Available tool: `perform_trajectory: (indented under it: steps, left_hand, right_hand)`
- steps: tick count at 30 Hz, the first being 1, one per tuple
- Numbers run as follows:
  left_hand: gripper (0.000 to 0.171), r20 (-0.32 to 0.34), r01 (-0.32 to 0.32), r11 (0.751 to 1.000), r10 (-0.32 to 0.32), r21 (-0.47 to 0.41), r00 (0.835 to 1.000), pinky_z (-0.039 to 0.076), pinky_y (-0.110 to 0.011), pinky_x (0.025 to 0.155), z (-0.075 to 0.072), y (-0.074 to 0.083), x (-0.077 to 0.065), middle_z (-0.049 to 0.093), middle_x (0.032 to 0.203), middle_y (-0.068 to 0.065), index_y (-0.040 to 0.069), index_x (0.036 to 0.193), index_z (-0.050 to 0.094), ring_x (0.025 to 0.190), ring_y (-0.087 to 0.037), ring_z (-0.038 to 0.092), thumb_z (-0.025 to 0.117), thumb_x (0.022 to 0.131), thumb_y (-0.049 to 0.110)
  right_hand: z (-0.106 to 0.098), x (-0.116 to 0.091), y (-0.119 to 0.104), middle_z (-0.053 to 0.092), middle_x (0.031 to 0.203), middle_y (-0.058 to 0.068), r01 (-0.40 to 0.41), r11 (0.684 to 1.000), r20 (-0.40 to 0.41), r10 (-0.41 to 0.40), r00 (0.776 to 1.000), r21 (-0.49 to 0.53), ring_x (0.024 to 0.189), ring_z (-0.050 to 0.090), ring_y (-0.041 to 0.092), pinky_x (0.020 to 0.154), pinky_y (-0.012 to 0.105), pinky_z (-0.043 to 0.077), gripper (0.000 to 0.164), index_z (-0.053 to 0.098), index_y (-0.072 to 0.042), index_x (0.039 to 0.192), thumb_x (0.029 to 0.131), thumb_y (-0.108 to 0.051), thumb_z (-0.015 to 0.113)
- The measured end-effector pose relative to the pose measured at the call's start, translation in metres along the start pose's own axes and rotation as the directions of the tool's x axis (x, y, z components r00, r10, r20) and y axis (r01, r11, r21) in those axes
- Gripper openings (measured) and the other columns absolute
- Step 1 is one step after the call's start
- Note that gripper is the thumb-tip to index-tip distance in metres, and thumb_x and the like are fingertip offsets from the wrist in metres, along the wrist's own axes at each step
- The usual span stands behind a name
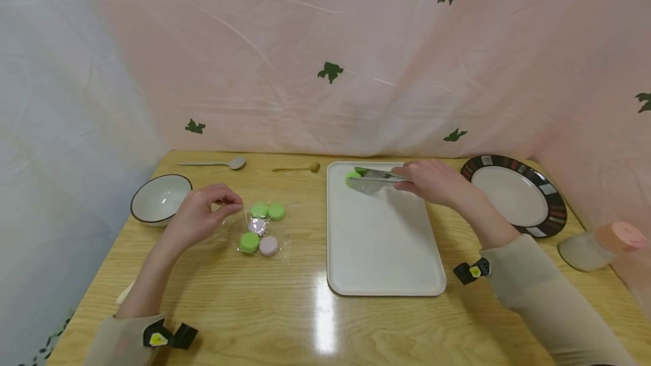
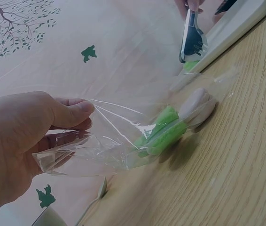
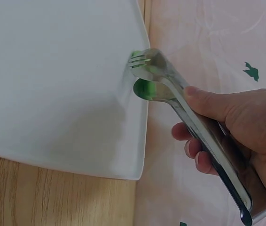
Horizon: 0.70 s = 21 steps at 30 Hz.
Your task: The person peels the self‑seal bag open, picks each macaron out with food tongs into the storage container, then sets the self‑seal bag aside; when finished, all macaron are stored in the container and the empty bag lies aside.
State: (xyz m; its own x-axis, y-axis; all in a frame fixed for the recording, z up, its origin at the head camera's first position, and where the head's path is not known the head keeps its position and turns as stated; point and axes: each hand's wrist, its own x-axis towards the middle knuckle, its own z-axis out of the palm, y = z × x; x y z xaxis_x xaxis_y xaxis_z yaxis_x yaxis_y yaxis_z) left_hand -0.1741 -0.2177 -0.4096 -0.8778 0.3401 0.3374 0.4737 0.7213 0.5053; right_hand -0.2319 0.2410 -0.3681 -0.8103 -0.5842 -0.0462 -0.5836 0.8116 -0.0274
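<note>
My left hand pinches the edge of a clear plastic bag between thumb and fingers. Inside it lie several macarons, green ones such as the near green macaron and pale lilac ones such as the lilac macaron. With my right hand I grip metal tongs, which have one fork-like tip and one spoon-like tip. At those tips is a single green macaron, low over the far left corner of the white tray. The tongs' tips partly hide it.
A white bowl stands beyond my left hand. A long spoon and a small gold spoon lie along the table's back. To the right are a dark-rimmed plate and a jar with a pink lid.
</note>
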Motion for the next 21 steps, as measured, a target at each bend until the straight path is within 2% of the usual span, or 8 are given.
perform_trajectory:
  steps: [9,17,21]
  left_hand:
    - [0.006,-0.003,-0.013,1.0,0.013,-0.01,1.0,0.05,-0.02,0.066,0.0006,-0.0003,-0.0001,0.065,0.082,0.013,0.02,0.084,0.07,0.076,-0.003,0.059,0.069,0.085,0.025]
    - [0.006,-0.002,-0.008,1.0,0.008,-0.011,1.0,0.051,-0.021,0.067,0.0003,0.0002,-0.0003,0.065,0.082,0.013,0.019,0.085,0.07,0.077,-0.003,0.06,0.068,0.086,0.025]
    - [0.006,-0.003,-0.01,1.0,0.01,-0.009,1.0,0.051,-0.021,0.067,0.0,0.0002,-0.0007,0.065,0.083,0.013,0.019,0.085,0.07,0.077,-0.003,0.06,0.069,0.086,0.025]
  right_hand:
    - [-0.0023,0.0,0.0012,0.058,0.07,-0.004,-0.018,0.999,0.031,0.017,0.999,0.034,0.058,0.043,0.011,0.053,0.024,0.037,0.022,0.066,-0.016,0.11,0.09,-0.026,0.064]
    - [-0.0038,0.0008,0.0011,0.066,0.081,-0.002,-0.026,0.998,0.034,0.024,0.999,0.051,0.06,0.047,0.01,0.057,0.026,0.042,0.027,0.066,-0.015,0.115,0.09,-0.026,0.064]
    - [-0.0049,0.0014,0.0006,0.063,0.077,-0.003,-0.027,0.999,0.04,0.025,0.999,0.04,0.059,0.046,0.01,0.054,0.026,0.039,0.024,0.066,-0.015,0.109,0.09,-0.029,0.064]
